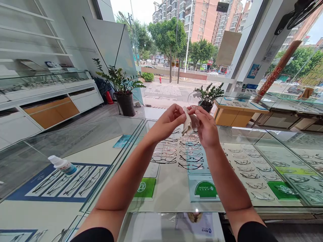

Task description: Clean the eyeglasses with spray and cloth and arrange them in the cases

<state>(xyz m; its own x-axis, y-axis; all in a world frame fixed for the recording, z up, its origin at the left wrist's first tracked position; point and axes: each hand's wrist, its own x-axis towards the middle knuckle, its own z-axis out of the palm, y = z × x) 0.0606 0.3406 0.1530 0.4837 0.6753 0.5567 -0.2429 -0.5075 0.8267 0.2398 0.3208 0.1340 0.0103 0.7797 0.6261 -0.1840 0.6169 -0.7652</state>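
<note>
Both my hands are raised together above the glass display counter. My left hand [171, 121] pinches a crumpled pale cloth [187, 125] between thumb and fingers. Beside it, my right hand [206, 125] grips a pair of thin-framed glasses [195, 121], and its fingers also touch the top of the cloth. One round lens shows between the cloth and my right palm. The cloth lies against the glasses and hangs down a little; the rest of the frame is mostly hidden by my fingers.
A white spray bottle [62, 165] lies on the glass counter [174, 201] at the left. Rows of glasses [191, 157] are under the glass. Potted plants [124, 102] and another display case [234, 112] stand beyond.
</note>
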